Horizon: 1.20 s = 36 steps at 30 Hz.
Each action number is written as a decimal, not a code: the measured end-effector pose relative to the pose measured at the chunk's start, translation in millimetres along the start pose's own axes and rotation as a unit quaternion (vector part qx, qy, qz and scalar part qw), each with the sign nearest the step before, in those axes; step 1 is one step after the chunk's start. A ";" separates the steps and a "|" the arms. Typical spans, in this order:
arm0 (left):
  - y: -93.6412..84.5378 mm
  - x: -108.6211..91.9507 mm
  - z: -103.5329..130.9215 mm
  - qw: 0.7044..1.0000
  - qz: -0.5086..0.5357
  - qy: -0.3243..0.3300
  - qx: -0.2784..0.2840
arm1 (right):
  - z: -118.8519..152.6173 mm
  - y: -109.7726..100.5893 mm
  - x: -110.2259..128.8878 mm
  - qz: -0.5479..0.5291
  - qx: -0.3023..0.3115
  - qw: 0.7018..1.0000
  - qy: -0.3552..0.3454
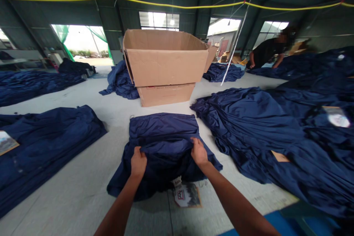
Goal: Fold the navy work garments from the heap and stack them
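In the middle of the head view a navy fabric cover lies on the pale table, partly folded, with a flat band at its far end. My left hand grips the left end of a raised fold, fingers closed on the cloth. At the fold's right end my right hand pinches the same cloth between thumb and fingers. The fabric sags between my hands. A printed card pokes out beneath the near edge, beside a small white label.
Beyond the cover stands an open cardboard box on the table. Navy fabric piles lie to the left and right. A person leans over fabric at the far right. A yellow cord runs overhead.
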<state>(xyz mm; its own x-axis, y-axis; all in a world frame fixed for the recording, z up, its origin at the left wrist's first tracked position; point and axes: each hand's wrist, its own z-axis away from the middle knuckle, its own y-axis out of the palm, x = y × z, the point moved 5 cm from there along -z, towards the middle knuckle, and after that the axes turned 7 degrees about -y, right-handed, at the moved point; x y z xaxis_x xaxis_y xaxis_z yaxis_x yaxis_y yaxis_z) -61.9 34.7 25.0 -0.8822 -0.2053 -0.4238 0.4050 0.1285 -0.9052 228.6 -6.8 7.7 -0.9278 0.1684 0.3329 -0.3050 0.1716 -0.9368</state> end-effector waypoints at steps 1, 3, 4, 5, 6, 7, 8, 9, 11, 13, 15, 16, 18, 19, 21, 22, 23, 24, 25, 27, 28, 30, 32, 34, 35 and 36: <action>-0.5 -5.9 1.5 1.000 -0.004 0.011 0.009 | -2.1 2.1 1.7 -0.001 0.014 1.000 -0.006; -3.0 -13.5 4.4 0.999 -0.015 0.030 0.026 | -6.1 3.3 2.7 -0.002 0.031 0.999 -0.011; -5.8 -14.5 5.0 0.999 -0.020 0.037 0.021 | -7.7 1.8 1.6 -0.002 0.026 1.000 -0.008; -9.2 -13.8 4.9 0.999 -0.028 0.040 0.007 | -8.9 -0.6 -0.6 0.000 0.014 1.000 -0.002; -12.0 -11.3 4.3 0.998 -0.047 0.039 -0.009 | -9.6 -3.2 -3.7 0.004 -0.002 1.000 0.004; -13.6 -7.5 3.5 0.996 -0.075 0.034 -0.023 | -9.7 -4.9 -7.5 0.008 -0.015 1.000 0.013; -13.4 -3.2 2.9 0.993 -0.106 0.030 -0.030 | -9.3 -5.3 -11.7 0.013 -0.022 0.999 0.021; -11.4 0.9 2.8 0.990 -0.136 0.029 -0.028 | -8.5 -4.1 -16.1 0.017 -0.021 0.999 0.029; -3.4 6.5 4.7 0.984 -0.173 0.045 -0.002 | -6.0 1.2 -23.9 0.024 -0.007 0.999 0.039; 5.0 7.6 8.2 0.981 -0.172 0.085 0.024 | -3.7 6.7 -28.7 0.025 0.007 0.999 0.031; 11.7 8.0 10.5 0.978 -0.165 0.118 0.045 | -2.4 9.2 -30.4 0.019 0.011 1.000 0.005; 13.8 9.8 10.3 0.979 -0.156 0.118 0.049 | -1.9 8.9 -31.1 0.016 0.003 1.000 -0.008; 17.3 16.7 8.2 0.984 -0.139 0.091 0.056 | -0.6 7.8 -34.4 0.010 -0.018 1.000 -0.014; 19.2 21.1 7.4 0.987 -0.134 0.073 0.060 | 0.5 8.4 -37.1 0.008 -0.023 1.000 -0.010; 23.1 29.2 7.9 0.988 -0.135 0.041 0.066 | 3.6 13.4 -43.2 0.005 -0.014 1.000 0.006; 24.5 32.0 9.2 0.987 -0.144 0.034 0.063 | 5.5 17.4 -46.1 0.003 -0.001 1.000 0.014; 25.0 33.6 11.0 0.986 -0.153 0.033 0.056 | 7.6 21.7 -48.5 0.001 0.014 1.000 0.021; 24.9 34.5 12.9 0.985 -0.160 0.035 0.050 | 9.7 25.4 -50.4 -0.002 0.027 0.999 0.025; 24.5 34.6 14.5 0.985 -0.162 0.042 0.046 | 11.7 28.3 -51.8 -0.007 0.038 0.999 0.029; 23.2 33.7 16.2 0.986 -0.140 0.070 0.051 | 15.5 30.8 -53.4 -0.018 0.054 0.998 0.028; 22.4 34.4 16.0 0.988 -0.117 0.080 0.059 | 17.4 30.1 -53.8 -0.023 0.054 0.998 0.023; 21.8 41.2 13.4 0.991 -0.074 0.071 0.081 | 22.0 25.7 -55.3 -0.034 0.036 0.999 0.012; 24.7 52.9 11.8 0.990 -0.061 0.041 0.117 | 28.6 21.2 -58.3 -0.043 0.011 0.999 0.005; 26.9 62.8 14.4 0.987 -0.087 0.027 0.130 | 36.2 19.1 -60.6 -0.047 -0.002 0.999 -0.006; 26.1 64.6 17.2 0.986 -0.111 0.031 0.117 | 39.7 18.4 -60.5 -0.046 -0.007 0.999 -0.016; 24.0 63.5 21.1 0.986 -0.133 0.044 0.094 | 42.5 17.3 -58.8 -0.044 -0.010 0.999 -0.031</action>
<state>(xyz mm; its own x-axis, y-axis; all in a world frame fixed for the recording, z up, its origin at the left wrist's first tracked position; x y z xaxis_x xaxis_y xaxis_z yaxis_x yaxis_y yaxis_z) -103.1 4.3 -24.3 -0.9772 -0.1224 -0.1736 0.1865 -0.1030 -0.9770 268.7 -54.9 -32.7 -0.9093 0.0922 0.4057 -0.3818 0.2025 -0.9018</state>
